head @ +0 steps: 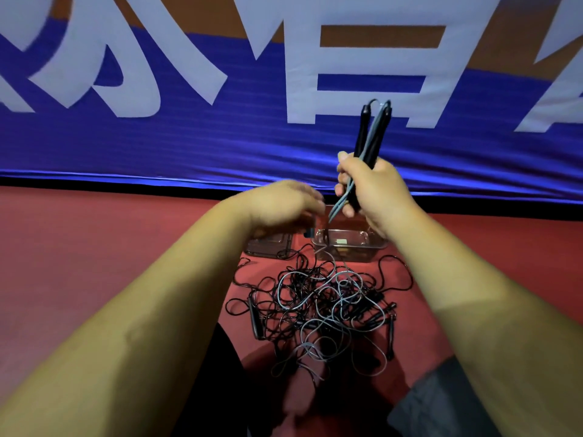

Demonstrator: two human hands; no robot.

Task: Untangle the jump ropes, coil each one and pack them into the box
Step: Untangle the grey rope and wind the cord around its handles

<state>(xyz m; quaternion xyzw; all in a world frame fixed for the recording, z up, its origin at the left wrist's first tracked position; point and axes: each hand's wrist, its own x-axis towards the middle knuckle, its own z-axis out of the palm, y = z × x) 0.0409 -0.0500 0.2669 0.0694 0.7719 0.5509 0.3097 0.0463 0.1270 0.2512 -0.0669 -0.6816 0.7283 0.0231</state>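
Head view shows our right hand (pixel 375 190) curled tight round two black handles (pixel 369 134), with their tops pointing up. A grey rope (pixel 339 205) hangs from them down into the pile (pixel 318 307) on the red floor (pixel 94 247). Our left hand (pixel 280 203) is just beside that rope. It is blurry, so we cannot tell if it pinches the rope or not. The box (pixel 375 245) sits just past the pile, and we see no coil in it. Its lid (pixel 271 246) lies beside it. We think the job has only begun. To do this step well, we should hold the handles together, slide the left fingers down the grey rope, and pull slowly. If we tug hard, the knots may get tighter.
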